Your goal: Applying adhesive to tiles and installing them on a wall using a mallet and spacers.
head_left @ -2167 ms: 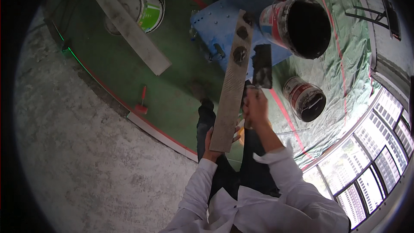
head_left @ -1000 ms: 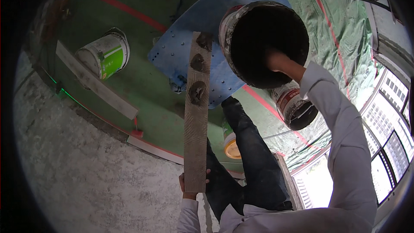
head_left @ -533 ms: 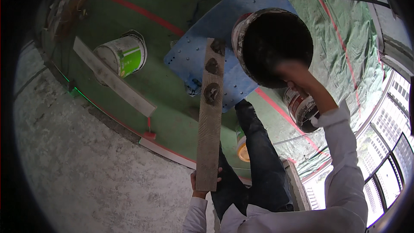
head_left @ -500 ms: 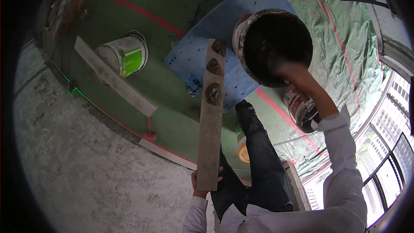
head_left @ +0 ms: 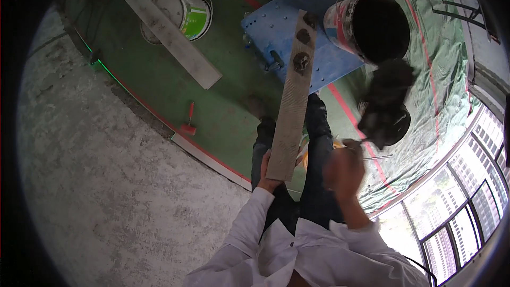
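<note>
My left hand (head_left: 267,176) is closed around the near end of a long grey tile strip (head_left: 291,122), which points away from me with a combed, ridged face up. Three dark mortar dabs (head_left: 302,62) sit toward its far end. My right hand (head_left: 345,172), blurred by motion, grips a trowel (head_left: 385,103) to the right of the strip. Dark mortar covers the trowel's blade, so its exact shape is hidden. Beyond it a large bucket (head_left: 337,24) with a dark inside stands tilted in view on a blue platform (head_left: 260,26).
A second strip (head_left: 172,34) lies across a white and green bucket (head_left: 197,17) at far left. A red-handled tool (head_left: 189,126) rests on the green floor covering. Behind the trowel is a smaller dark bucket (head_left: 402,127). The rough wall (head_left: 122,191) is at left, windows (head_left: 451,191) at right.
My right hand has come out of the large bucket and back toward me, bringing up the mortar-loaded trowel. The strip in my left hand has shifted right and away in the picture as the view moved.
</note>
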Demonstrator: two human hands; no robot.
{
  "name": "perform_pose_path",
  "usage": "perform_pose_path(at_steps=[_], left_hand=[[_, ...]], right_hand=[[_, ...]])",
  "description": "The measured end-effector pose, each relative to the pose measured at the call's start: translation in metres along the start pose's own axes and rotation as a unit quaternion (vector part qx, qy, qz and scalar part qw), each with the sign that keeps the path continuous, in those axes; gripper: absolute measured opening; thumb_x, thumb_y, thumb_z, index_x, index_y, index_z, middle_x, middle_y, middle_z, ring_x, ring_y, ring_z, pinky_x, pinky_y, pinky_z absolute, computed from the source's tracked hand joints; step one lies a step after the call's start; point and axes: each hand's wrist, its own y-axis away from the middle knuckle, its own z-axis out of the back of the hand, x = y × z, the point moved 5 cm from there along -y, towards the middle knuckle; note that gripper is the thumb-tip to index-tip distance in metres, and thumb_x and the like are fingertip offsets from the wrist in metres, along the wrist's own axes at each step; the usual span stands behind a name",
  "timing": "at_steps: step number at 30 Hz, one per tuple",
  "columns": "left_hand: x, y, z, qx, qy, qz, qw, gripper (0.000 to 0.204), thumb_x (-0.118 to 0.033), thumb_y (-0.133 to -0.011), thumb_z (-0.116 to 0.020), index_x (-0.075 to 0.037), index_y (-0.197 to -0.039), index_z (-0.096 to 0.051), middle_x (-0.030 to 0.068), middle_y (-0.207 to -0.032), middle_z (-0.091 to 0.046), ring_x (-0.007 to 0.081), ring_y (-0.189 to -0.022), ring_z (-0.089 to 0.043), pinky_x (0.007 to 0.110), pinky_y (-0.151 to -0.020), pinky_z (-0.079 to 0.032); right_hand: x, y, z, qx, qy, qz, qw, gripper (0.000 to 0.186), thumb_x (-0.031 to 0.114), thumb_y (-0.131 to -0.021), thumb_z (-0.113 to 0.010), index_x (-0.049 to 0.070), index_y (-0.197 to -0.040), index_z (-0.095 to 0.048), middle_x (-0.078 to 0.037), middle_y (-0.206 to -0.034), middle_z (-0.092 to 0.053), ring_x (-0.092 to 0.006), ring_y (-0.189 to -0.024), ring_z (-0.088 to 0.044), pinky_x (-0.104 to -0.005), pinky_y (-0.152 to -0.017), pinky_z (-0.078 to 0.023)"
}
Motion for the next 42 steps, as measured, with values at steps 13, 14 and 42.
perform_pose_path(at_steps=[13,14,42], left_hand=[[0.001,-0.019,0.002,0.026,-0.040,0.007,0.999,0.076,-0.053,-0.107,-0.055,-0.008,-0.168,-0.041,0.0198,-0.169,-0.048,0.0459,-0.155,-0.046,0.065,-0.130,-0.035],[0.003,-0.016,-0.005,0.022,-0.042,0.003,0.999,0.076,-0.053,-0.107,-0.055,-0.008,-0.168,-0.041,0.0198,-0.169,-0.048,0.0459,-0.155,-0.046,0.065,-0.130,-0.035],[0.043,-0.032,-0.039,-0.073,-0.039,-0.046,0.995,0.095,-0.062,-0.096,-0.063,-0.019,-0.174,-0.030,0.0200,-0.175,-0.035,0.0555,-0.161,-0.026,0.084,-0.119,-0.032]], right_hand=[[-0.099,-0.021,0.001,0.072,-0.057,-0.187,0.978,0.036,0.038,-0.117,-0.053,0.004,-0.128,-0.058,-0.004,-0.074,-0.056,-0.0130,-0.047,-0.055,-0.0300,-0.039,-0.045],[-0.082,-0.019,0.011,0.092,-0.077,-0.182,0.976,0.038,0.039,-0.117,-0.052,0.004,-0.131,-0.057,-0.004,-0.075,-0.056,-0.0130,-0.047,-0.054,-0.0299,-0.038,-0.044],[0.061,-0.597,0.131,0.126,0.763,0.301,0.558,0.016,0.015,-0.089,-0.068,0.006,-0.090,-0.080,-0.020,-0.094,-0.080,-0.0353,-0.084,-0.080,-0.0483,-0.074,-0.064]])
